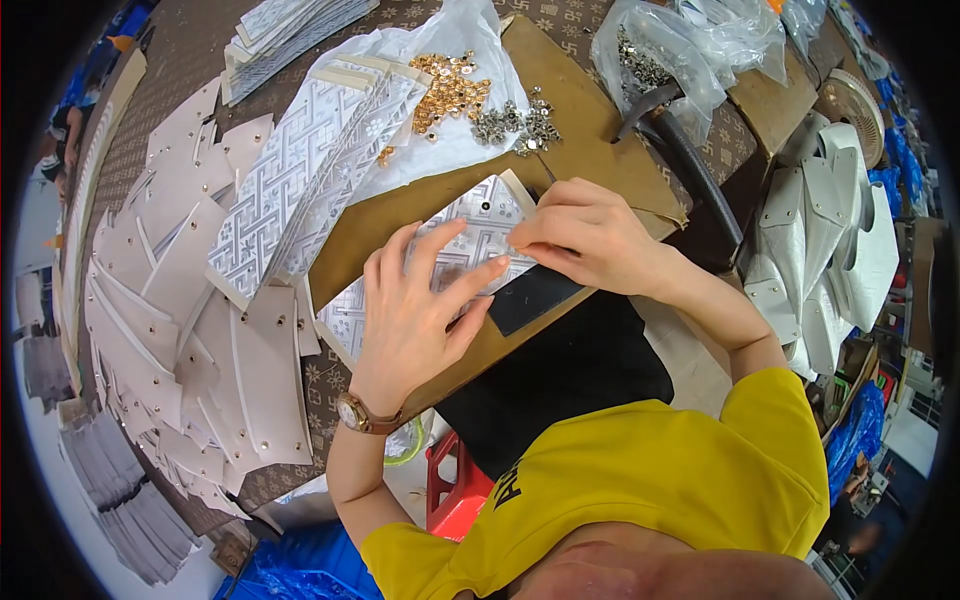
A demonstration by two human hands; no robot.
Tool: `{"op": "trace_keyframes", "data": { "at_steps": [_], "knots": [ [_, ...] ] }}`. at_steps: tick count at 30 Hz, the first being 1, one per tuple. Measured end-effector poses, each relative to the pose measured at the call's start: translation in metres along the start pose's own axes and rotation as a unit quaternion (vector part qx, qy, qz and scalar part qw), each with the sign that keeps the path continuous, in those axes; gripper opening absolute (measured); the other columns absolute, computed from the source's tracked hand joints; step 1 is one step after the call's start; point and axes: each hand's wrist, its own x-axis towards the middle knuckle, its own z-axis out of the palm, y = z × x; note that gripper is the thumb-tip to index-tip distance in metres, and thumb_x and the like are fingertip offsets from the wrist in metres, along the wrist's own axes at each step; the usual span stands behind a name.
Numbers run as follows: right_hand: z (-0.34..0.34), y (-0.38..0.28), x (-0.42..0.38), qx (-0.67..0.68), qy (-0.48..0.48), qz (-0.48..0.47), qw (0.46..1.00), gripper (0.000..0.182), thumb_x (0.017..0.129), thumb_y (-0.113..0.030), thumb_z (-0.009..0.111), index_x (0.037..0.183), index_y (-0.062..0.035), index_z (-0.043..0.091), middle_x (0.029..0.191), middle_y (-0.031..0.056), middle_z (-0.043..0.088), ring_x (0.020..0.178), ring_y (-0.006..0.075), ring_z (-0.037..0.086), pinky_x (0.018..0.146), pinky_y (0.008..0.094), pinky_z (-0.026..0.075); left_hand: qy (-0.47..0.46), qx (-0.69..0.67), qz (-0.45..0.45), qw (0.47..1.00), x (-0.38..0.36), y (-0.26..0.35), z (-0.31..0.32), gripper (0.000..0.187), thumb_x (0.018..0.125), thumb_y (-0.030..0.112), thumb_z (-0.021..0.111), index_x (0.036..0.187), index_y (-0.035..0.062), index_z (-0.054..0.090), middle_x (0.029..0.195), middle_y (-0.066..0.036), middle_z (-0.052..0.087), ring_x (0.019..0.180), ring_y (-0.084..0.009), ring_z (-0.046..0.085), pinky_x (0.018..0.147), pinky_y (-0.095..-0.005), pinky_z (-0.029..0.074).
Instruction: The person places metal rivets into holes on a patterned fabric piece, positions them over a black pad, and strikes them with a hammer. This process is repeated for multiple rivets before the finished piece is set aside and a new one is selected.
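A grey-and-white patterned panel (pixel 470 215) with a cream edge lies in front of me. One small dark-centred metal fitting (pixel 486 206) shows near its far end. My left hand (pixel 405 305), with a watch on the wrist, rests on the panel with its fingers spread. My right hand (pixel 600 240) has thumb and fingers pinched together at the panel's right edge; whatever is between the fingertips is hidden. Under that edge, a black pad (pixel 540 300) sits on the brown board (pixel 400 220).
Gold studs (pixel 455 90) and silver snap parts (pixel 520 125) lie in heaps at the back. Stacked patterned panels (pixel 290 190) and many studded beige pieces (pixel 230 360) spread left. A hammer-like tool with a dark handle (pixel 700 180) and a pile of whitish pieces (pixel 825 230) are right.
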Motion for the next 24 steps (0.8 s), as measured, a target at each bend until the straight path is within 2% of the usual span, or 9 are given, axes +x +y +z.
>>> {"op": "trace_keyframes", "data": {
  "at_steps": [3,5,8,10,11,14,19,23,24],
  "knots": [
    [-0.011,-0.005,0.004,-0.117,-0.087,-0.098,0.984,0.022,0.083,-0.008,0.080,0.104,-0.0086,0.075,0.098,0.0018,0.075,0.086,0.0267,0.067,0.080,0.0396,0.055,0.000,0.006,-0.007,1.000,0.000,0.003,-0.001,0.045,0.086,0.022,0.082,0.129,0.0337,0.075,0.151,-0.006,0.053,0.136,-0.0423,0.048,0.109,-0.0548,0.040],
    [-0.013,-0.014,0.001,-0.148,-0.092,-0.111,0.978,0.023,0.082,-0.009,0.080,0.105,-0.0086,0.075,0.100,0.0023,0.075,0.088,0.0269,0.067,0.081,0.0400,0.055,0.000,0.019,-0.013,1.000,0.000,0.004,-0.002,0.047,0.084,0.021,0.083,0.129,0.0342,0.076,0.152,-0.005,0.055,0.134,-0.0396,0.050,0.109,-0.0518,0.041],
    [-0.023,-0.020,-0.005,-0.215,-0.101,-0.138,0.962,0.026,0.082,-0.011,0.078,0.108,-0.0087,0.075,0.103,0.0032,0.075,0.091,0.0273,0.068,0.083,0.0407,0.055,0.003,0.014,0.002,1.000,-0.001,0.002,0.000,0.045,0.086,0.023,0.082,0.129,0.0327,0.075,0.152,-0.005,0.054,0.135,-0.0419,0.048,0.109,-0.0546,0.040],
    [-0.044,-0.006,-0.012,-0.175,-0.065,-0.023,0.982,0.029,0.083,-0.012,0.079,0.111,-0.0070,0.073,0.109,0.0062,0.075,0.102,0.0272,0.068,0.085,0.0401,0.055,0.007,0.010,0.006,1.000,-0.001,0.000,0.000,0.045,0.086,0.024,0.081,0.130,0.0320,0.075,0.152,-0.005,0.053,0.135,-0.0430,0.047,0.108,-0.0560,0.040],
    [-0.053,0.009,-0.021,-0.227,-0.006,0.020,0.974,0.029,0.085,-0.014,0.080,0.112,-0.0056,0.072,0.110,0.0077,0.073,0.105,0.0284,0.067,0.086,0.0403,0.054,0.009,0.010,0.008,1.000,0.000,0.000,-0.001,0.045,0.085,0.023,0.082,0.129,0.0322,0.076,0.152,-0.004,0.054,0.134,-0.0418,0.048,0.108,-0.0549,0.040],
    [-0.074,0.026,-0.034,-0.407,0.099,0.187,0.888,0.028,0.094,-0.019,0.079,0.114,-0.0021,0.069,0.106,0.0119,0.069,0.103,0.0334,0.065,0.085,0.0415,0.054,0.012,0.013,0.010,1.000,0.000,-0.002,-0.003,0.046,0.084,0.021,0.084,0.128,0.0325,0.077,0.153,-0.002,0.056,0.133,-0.0395,0.051,0.109,-0.0525,0.041],
    [-0.081,0.065,-0.074,-0.475,0.102,0.262,0.834,0.028,0.098,-0.021,0.077,0.117,-0.0023,0.068,0.102,0.0136,0.067,0.099,0.0346,0.063,0.084,0.0417,0.053,0.029,-0.007,0.029,0.999,-0.002,-0.007,0.003,0.041,0.085,0.024,0.082,0.126,0.0306,0.076,0.153,-0.001,0.056,0.131,-0.0406,0.049,0.106,-0.0536,0.042],
    [-0.088,0.057,-0.065,-0.457,0.075,0.246,0.852,0.029,0.102,-0.018,0.071,0.124,-0.0001,0.065,0.104,0.0133,0.068,0.096,0.0304,0.066,0.079,0.0393,0.053,0.041,-0.015,0.033,0.999,-0.002,-0.010,0.002,0.040,0.084,0.024,0.084,0.124,0.0293,0.076,0.152,0.001,0.058,0.131,-0.0397,0.050,0.105,-0.0528,0.042],
    [-0.091,0.047,-0.066,-0.376,0.074,0.260,0.886,0.029,0.103,-0.016,0.069,0.127,0.0004,0.065,0.106,0.0131,0.068,0.095,0.0285,0.066,0.078,0.0382,0.054,0.040,-0.018,0.031,0.999,-0.002,-0.011,0.003,0.040,0.084,0.024,0.084,0.123,0.0290,0.077,0.152,0.001,0.058,0.131,-0.0395,0.050,0.106,-0.0526,0.042]
  ]
}}
